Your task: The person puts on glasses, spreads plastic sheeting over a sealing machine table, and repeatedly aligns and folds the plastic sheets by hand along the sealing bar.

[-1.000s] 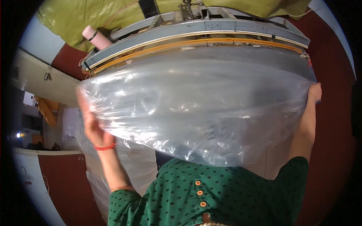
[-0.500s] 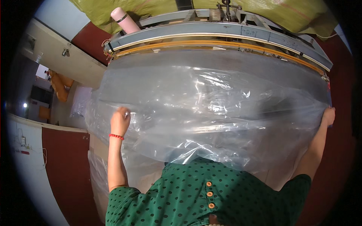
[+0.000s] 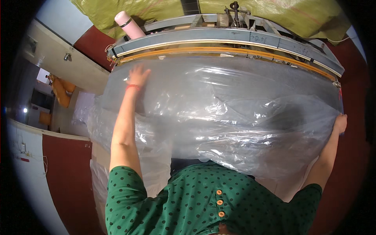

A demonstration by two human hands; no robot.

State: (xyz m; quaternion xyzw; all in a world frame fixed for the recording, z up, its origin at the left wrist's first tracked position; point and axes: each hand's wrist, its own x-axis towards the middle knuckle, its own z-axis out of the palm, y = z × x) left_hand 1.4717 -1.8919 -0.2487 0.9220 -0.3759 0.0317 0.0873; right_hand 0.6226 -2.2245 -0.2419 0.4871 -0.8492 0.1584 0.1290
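Observation:
A wide sheet of clear plastic film (image 3: pixel 188 105) lies spread over the grey worktop, wrinkled and shiny, its near part hanging down by my body. My left hand (image 3: pixel 138 76) is over the film's far left part with fingers spread, slightly blurred; whether the palm presses on the film I cannot tell. At the far right, my right hand (image 3: pixel 340 123) grips the edge of the film, its fingers closed at the table's side. Tight folds in the film run toward that hand.
A long grey metal bar (image 3: pixel 219 36) with orange strips (image 3: pixel 196 50) below it spans the back of the table. Behind it stand a pink bottle (image 3: pixel 129 24) and yellow-green woven sacking (image 3: pixel 290 17). To the left are a door (image 3: pixel 74 58) and more crumpled film (image 3: pixel 84 107).
My left hand has moved from the near left to the far left over the film, and its curled fingers have spread. My right hand stays on the right edge, shifting slightly.

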